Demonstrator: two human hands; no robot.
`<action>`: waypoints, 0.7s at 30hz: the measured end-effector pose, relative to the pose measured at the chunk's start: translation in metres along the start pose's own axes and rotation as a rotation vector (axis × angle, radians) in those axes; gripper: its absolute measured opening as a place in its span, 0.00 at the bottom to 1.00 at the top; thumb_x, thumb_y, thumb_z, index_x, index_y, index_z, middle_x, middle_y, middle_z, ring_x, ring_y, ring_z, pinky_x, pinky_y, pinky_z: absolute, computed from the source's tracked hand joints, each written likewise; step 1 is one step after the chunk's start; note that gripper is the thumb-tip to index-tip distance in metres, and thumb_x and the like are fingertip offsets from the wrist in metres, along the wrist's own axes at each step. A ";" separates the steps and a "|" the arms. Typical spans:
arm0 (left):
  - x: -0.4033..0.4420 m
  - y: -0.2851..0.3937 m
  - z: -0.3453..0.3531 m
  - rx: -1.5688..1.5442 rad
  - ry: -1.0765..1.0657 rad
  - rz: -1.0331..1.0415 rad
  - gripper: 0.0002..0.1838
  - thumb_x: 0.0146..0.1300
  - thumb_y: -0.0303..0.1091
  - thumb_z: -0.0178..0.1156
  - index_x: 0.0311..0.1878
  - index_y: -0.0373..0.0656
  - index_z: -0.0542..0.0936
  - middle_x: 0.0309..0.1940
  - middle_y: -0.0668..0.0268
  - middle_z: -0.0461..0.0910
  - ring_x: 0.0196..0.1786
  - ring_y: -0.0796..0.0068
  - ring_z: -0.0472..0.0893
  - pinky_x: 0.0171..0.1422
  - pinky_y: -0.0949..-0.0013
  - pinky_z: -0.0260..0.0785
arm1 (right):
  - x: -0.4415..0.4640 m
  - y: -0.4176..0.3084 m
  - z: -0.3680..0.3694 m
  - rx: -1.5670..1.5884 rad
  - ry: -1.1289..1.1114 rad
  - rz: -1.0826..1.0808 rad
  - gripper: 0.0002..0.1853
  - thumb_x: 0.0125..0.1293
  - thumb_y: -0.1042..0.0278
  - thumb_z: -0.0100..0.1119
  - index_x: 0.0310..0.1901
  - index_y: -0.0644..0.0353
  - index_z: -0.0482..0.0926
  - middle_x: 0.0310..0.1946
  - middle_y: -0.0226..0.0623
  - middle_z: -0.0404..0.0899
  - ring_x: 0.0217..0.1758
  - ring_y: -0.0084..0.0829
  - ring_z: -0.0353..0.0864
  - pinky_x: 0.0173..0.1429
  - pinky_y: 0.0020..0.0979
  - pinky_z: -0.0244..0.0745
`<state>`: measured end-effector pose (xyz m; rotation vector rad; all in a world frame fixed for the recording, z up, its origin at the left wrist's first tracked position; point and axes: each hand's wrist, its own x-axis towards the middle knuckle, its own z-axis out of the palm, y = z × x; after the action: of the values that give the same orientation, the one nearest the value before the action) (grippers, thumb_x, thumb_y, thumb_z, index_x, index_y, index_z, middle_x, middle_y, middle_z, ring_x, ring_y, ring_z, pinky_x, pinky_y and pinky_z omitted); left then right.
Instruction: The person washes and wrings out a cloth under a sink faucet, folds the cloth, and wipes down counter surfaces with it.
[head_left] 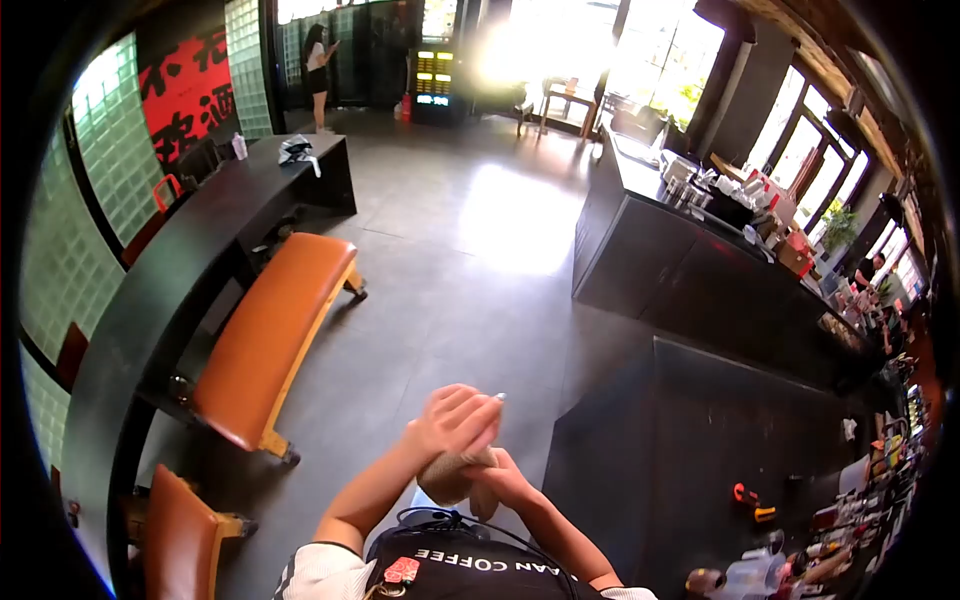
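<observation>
In front of my dark apron (480,555), my two hands are close together at the bottom middle of the view. My left hand (458,420) is the higher one, its fingers curled closed over the top of a brownish cloth (446,480). A small whitish bit (500,397) shows at its fingers; I cannot make out what it is. My right hand (506,478) grips the same cloth lower down, fingers bent around its side. The cloth is bunched and hangs below both hands; its inner part is hidden.
An orange bench (275,340) stands along a long dark table (170,265) on the left. On the right, a dark counter (690,440) carries an orange-and-black tool (752,502) and several bottles. Another counter (670,250) lies beyond. A person (318,70) stands far back.
</observation>
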<state>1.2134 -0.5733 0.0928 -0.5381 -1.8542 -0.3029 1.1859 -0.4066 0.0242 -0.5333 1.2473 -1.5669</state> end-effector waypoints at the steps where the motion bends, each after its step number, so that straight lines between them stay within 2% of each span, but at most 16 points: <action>1: -0.005 -0.028 0.002 0.080 -0.059 -0.005 0.16 0.44 0.20 0.62 0.40 0.33 0.77 0.28 0.65 0.77 0.26 0.70 0.77 0.30 0.70 0.71 | 0.025 -0.007 -0.020 0.065 0.065 -0.010 0.14 0.58 0.72 0.59 0.45 0.67 0.78 0.39 0.33 0.80 0.41 0.24 0.77 0.44 0.28 0.73; 2: -0.011 -0.056 0.002 0.159 -0.124 -0.013 0.16 0.44 0.20 0.62 0.40 0.34 0.77 0.30 0.65 0.77 0.27 0.70 0.77 0.31 0.70 0.71 | 0.049 -0.012 -0.039 0.135 0.129 -0.019 0.14 0.57 0.72 0.59 0.44 0.68 0.78 0.39 0.34 0.80 0.40 0.25 0.78 0.43 0.29 0.73; 4: -0.029 -0.111 0.005 0.235 -0.132 -0.237 0.14 0.48 0.19 0.60 0.41 0.36 0.76 0.32 0.64 0.78 0.27 0.69 0.78 0.32 0.69 0.72 | 0.092 -0.040 -0.088 0.217 0.266 -0.017 0.16 0.54 0.70 0.59 0.44 0.68 0.77 0.34 0.36 0.79 0.30 0.29 0.77 0.37 0.31 0.75; 5: -0.038 -0.141 0.011 0.222 -0.116 -0.388 0.13 0.50 0.20 0.60 0.41 0.37 0.76 0.33 0.63 0.78 0.27 0.68 0.78 0.32 0.69 0.72 | 0.108 -0.063 -0.106 0.288 0.316 -0.025 0.18 0.55 0.69 0.59 0.47 0.68 0.76 0.36 0.38 0.78 0.34 0.31 0.78 0.40 0.33 0.77; 7: -0.056 -0.214 0.035 0.200 -0.064 -0.671 0.11 0.54 0.20 0.60 0.42 0.39 0.76 0.34 0.62 0.78 0.27 0.68 0.78 0.32 0.68 0.72 | 0.149 -0.080 -0.160 0.523 0.461 -0.091 0.25 0.55 0.68 0.60 0.56 0.64 0.71 0.46 0.43 0.76 0.47 0.39 0.78 0.51 0.40 0.78; 8: -0.063 -0.247 0.048 0.183 -0.110 -0.797 0.10 0.56 0.21 0.61 0.42 0.39 0.77 0.34 0.62 0.79 0.27 0.67 0.78 0.32 0.68 0.72 | 0.162 -0.097 -0.182 0.609 0.525 -0.083 0.25 0.56 0.69 0.59 0.57 0.62 0.70 0.47 0.42 0.76 0.48 0.40 0.78 0.54 0.42 0.78; 10: -0.070 -0.305 0.079 0.142 -0.216 -1.061 0.08 0.58 0.23 0.62 0.41 0.41 0.77 0.33 0.61 0.79 0.27 0.67 0.79 0.32 0.68 0.72 | 0.189 -0.100 -0.240 0.725 0.764 -0.184 0.22 0.54 0.74 0.62 0.53 0.60 0.74 0.45 0.38 0.78 0.49 0.38 0.79 0.55 0.42 0.77; 13: -0.047 -0.395 0.138 0.074 -0.301 -0.956 0.05 0.59 0.25 0.65 0.37 0.40 0.78 0.30 0.61 0.79 0.27 0.69 0.79 0.33 0.70 0.71 | 0.217 -0.124 -0.308 0.801 0.882 -0.293 0.19 0.53 0.79 0.60 0.50 0.61 0.75 0.43 0.37 0.78 0.47 0.39 0.80 0.57 0.42 0.76; 15: -0.022 -0.460 0.190 0.040 -0.308 -0.924 0.07 0.59 0.28 0.67 0.32 0.39 0.77 0.25 0.60 0.77 0.24 0.67 0.77 0.30 0.69 0.69 | 0.240 -0.142 -0.345 0.819 1.001 -0.356 0.21 0.49 0.82 0.57 0.48 0.62 0.74 0.42 0.38 0.78 0.46 0.41 0.79 0.57 0.44 0.76; 18: 0.003 -0.563 0.271 0.064 -0.343 -0.800 0.09 0.59 0.29 0.67 0.28 0.39 0.76 0.22 0.59 0.75 0.20 0.64 0.73 0.26 0.67 0.64 | 0.284 -0.161 -0.395 0.870 1.139 -0.407 0.22 0.42 0.77 0.52 0.46 0.62 0.73 0.39 0.39 0.76 0.44 0.44 0.79 0.53 0.45 0.78; 20: 0.007 -0.631 0.330 0.028 -0.328 -0.874 0.08 0.61 0.29 0.63 0.28 0.38 0.76 0.25 0.58 0.75 0.25 0.61 0.74 0.30 0.64 0.65 | 0.321 -0.169 -0.442 0.889 1.222 -0.384 0.24 0.39 0.72 0.50 0.45 0.61 0.72 0.39 0.39 0.75 0.43 0.46 0.78 0.52 0.47 0.79; 21: 0.002 -0.675 0.364 0.030 -0.296 -0.886 0.08 0.63 0.30 0.62 0.29 0.38 0.77 0.26 0.58 0.76 0.28 0.60 0.75 0.31 0.63 0.66 | 0.349 -0.178 -0.467 0.895 1.247 -0.457 0.27 0.39 0.71 0.49 0.48 0.61 0.72 0.43 0.41 0.75 0.45 0.46 0.78 0.55 0.47 0.79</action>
<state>0.5746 -0.9884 0.0063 0.3180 -2.2984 -0.8083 0.5943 -0.5183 -0.0695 0.9538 1.0513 -2.7559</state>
